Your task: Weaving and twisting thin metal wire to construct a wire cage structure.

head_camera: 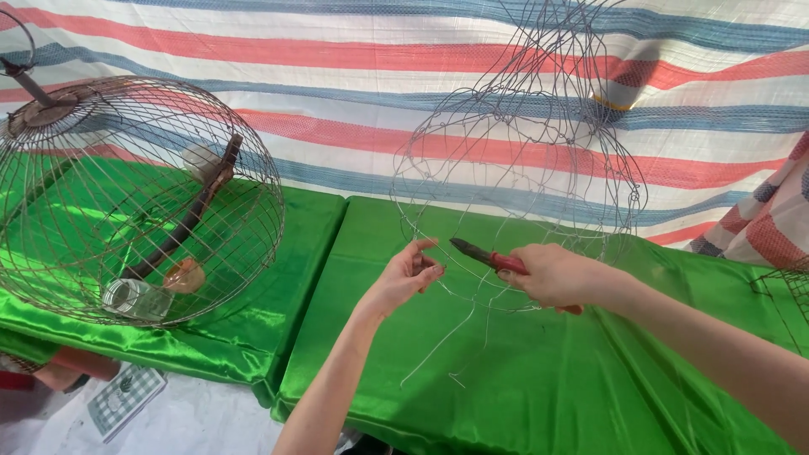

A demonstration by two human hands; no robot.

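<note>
An unfinished wire cage frame [522,160] hangs over the green satin-covered table [539,379], with loose wire ends trailing down onto the cloth. My left hand [406,276] pinches a thin wire at the frame's lower rim. My right hand [552,276] grips red-handled pliers [489,257], their dark jaws pointing left toward my left fingers.
A finished round wire cage [139,198] stands on the left table, with a wooden perch, a glass jar [135,299] and a small brown cup inside. A striped red, blue and white tarp [354,93] hangs behind. A checked flat object [125,398] lies on the floor.
</note>
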